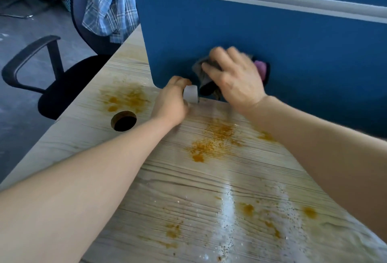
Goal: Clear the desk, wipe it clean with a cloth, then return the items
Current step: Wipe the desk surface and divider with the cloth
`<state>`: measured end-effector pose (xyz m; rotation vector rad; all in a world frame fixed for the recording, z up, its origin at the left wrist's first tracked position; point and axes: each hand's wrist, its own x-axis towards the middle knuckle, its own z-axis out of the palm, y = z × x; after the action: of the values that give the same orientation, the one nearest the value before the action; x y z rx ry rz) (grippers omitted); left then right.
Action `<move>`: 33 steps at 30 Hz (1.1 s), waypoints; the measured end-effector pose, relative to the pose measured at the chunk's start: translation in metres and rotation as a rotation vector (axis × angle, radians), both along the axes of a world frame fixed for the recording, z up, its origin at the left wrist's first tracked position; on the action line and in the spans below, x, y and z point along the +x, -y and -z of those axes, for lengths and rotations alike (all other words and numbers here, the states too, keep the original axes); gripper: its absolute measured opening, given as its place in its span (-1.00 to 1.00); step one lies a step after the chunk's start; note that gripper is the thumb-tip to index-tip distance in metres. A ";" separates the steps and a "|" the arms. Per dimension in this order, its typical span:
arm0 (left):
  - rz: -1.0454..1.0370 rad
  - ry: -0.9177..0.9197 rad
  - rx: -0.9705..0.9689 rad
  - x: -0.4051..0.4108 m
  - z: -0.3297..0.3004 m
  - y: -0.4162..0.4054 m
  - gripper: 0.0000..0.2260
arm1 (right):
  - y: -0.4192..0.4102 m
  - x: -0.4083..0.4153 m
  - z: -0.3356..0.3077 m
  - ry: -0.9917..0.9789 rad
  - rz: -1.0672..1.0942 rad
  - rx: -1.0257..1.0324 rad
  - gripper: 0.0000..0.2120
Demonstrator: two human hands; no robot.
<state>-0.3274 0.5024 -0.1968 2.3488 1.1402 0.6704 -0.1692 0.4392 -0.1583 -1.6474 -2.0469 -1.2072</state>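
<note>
Several orange-brown stains (215,139) and a scatter of pale grit (228,216) cover the near part of the desk (159,183), so I judge the wiping has barely begun, if at all. From where I watch, the first risk is my own forearms: both stretch low over the mess, and a dropped elbow would smear it wider or carry it off on skin.

Further in, a round cable hole (123,121) sits just left of my left arm. Anything swept that way by the cloth could fall through it and be lost under the desk.

At the far edge, my left hand (171,99) has its fingers curled round a small white cylindrical object (191,93), possibly a cup or a roll; I cannot tell which. It stands right against the foot of the blue partition (251,32), so lifting it at a tilt could knock it on the panel or spill whatever it holds.

Beside it, my right hand (234,74) presses and grips a grey cloth (202,72) bunched at the partition, with something pink (260,67) behind it. The hand is blurred, so the grip is my reading. Pulling the cloth quickly may drag the pink thing along or tip the white object.

Beyond the desk, an office chair (52,87) carries a plaid shirt (109,5).
</note>
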 end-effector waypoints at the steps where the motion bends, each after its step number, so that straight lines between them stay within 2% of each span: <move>1: 0.005 -0.001 0.018 0.000 -0.001 0.002 -0.62 | 0.001 -0.001 0.010 0.044 0.002 -0.055 -0.77; 3: 0.003 -0.019 0.040 0.001 -0.001 0.003 -0.63 | 0.008 0.002 0.026 0.105 0.025 -0.175 -0.74; 5: -0.007 -0.036 0.051 0.001 0.000 0.005 -0.60 | 0.019 0.010 0.034 0.126 0.046 -0.276 -0.82; 7: 0.000 -0.046 0.089 0.003 0.001 0.009 -0.59 | 0.035 0.020 0.038 0.133 0.068 -0.345 -0.87; 9: 0.025 -0.086 0.135 0.008 0.002 0.016 -0.58 | 0.051 0.034 0.042 0.133 0.084 -0.378 -0.84; 12: 0.092 -0.131 0.145 0.027 0.004 0.034 -0.59 | 0.074 0.061 0.046 0.107 0.085 -0.387 -0.63; 14: 0.132 -0.127 0.133 0.043 0.004 0.045 -0.59 | 0.086 0.075 0.047 0.116 0.097 -0.406 -0.61; 29: 0.295 -0.160 0.125 0.206 0.008 0.174 -0.57 | 0.246 0.233 0.045 0.044 0.207 -0.414 -0.63; 33: 0.315 -0.186 0.125 0.237 0.005 0.203 -0.58 | 0.288 0.269 0.042 -0.001 0.263 -0.423 -0.82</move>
<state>-0.0899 0.2992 -0.2020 2.6640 0.7897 0.4289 0.0998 0.1508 -0.2003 -2.1617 -2.2537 -0.8775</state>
